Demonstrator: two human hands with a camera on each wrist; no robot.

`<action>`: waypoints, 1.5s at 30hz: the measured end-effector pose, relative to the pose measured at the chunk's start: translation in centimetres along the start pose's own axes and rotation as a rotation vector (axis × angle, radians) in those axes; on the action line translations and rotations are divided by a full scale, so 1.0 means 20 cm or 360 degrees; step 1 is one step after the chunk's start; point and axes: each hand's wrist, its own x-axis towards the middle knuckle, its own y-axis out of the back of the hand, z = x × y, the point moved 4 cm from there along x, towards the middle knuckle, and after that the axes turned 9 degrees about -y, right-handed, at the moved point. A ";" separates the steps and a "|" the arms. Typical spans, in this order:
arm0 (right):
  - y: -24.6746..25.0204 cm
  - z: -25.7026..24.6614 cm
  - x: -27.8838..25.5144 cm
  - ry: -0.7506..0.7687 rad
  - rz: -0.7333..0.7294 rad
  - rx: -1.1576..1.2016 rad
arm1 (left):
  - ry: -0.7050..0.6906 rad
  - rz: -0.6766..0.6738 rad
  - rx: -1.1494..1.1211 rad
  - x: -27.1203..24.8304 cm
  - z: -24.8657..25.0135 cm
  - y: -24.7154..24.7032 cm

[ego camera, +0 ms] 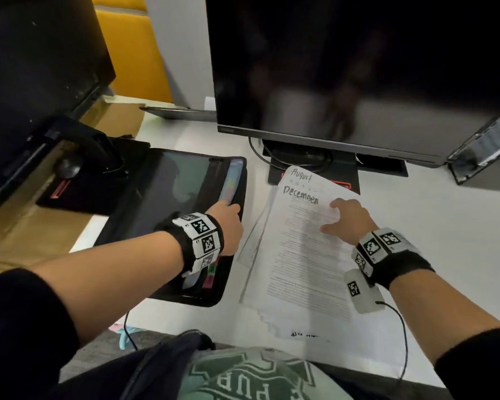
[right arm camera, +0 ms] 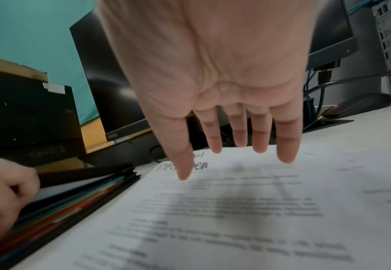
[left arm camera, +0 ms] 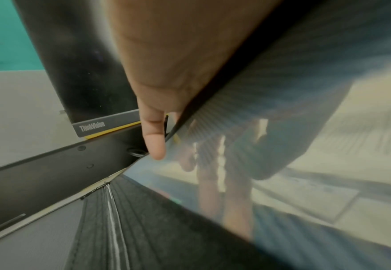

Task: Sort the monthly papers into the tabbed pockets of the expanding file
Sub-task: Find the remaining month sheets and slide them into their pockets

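- White desk [ego camera: 416, 226], dark monitor [ego camera: 358, 67] behind.
- Left hand [ego camera: 228, 223] curls round translucent divider [left arm camera: 282, 164] of black expanding file [ego camera: 185, 295], likely keeping a pocket open.
- Right hand [ego camera: 347, 219], fingers spread and straight, hovers at top "December" printed sheet [ego camera: 300, 255] of stack beside file, probably to lift it.

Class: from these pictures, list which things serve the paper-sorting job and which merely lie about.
Belong to the job:
expanding file
December sheet
August sheet
left hand
right hand

Just lying about:
monitor
cardboard box
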 end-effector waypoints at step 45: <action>0.03 0.13 -0.01 0.1093 0.0046 -0.0314 | 0.0664 0.1143 -0.2208 0.53 0.00 0.17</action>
